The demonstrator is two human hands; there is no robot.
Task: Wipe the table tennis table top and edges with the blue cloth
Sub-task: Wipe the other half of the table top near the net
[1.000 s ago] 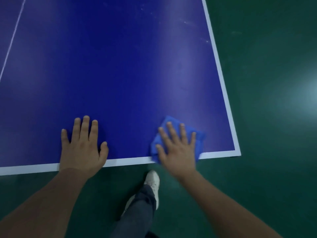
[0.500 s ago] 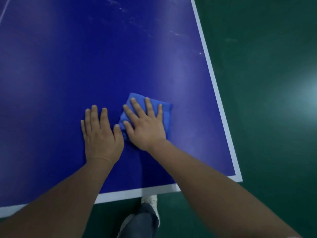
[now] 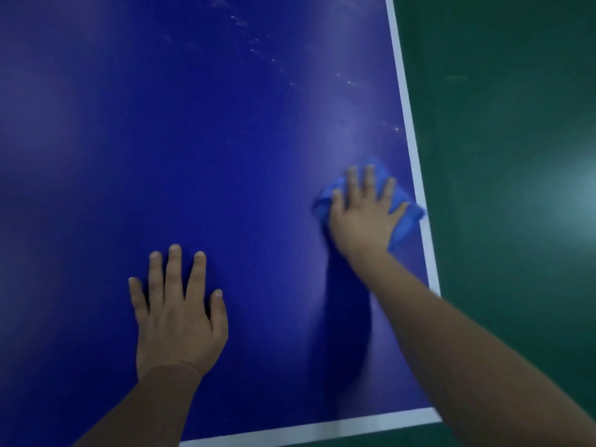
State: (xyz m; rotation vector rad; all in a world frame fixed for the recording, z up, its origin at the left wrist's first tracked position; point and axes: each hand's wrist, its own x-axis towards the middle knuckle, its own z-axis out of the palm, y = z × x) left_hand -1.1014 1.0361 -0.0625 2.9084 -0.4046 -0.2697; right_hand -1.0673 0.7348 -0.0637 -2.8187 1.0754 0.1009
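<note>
Soft blue cloth (image 3: pixel 404 217) lies crumpled under flat right hand (image 3: pixel 362 221).

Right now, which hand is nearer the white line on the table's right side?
Right. The right hand presses the cloth just beside the side line; the left hand lies flat on the table, far to its left.

Table: table tennis table top (image 3: pixel 225 140), dark blue, with a white edge line (image 3: pixel 409 124) along its right and near sides.
On it: blue cloth (image 3: pixel 404 221) at the right line, under the flat right hand (image 3: pixel 364 221); the left hand (image 3: pixel 177 321) lies flat, well apart.
Marks: pale streaks (image 3: pixel 258 50) on the far side, perhaps dust.
</note>
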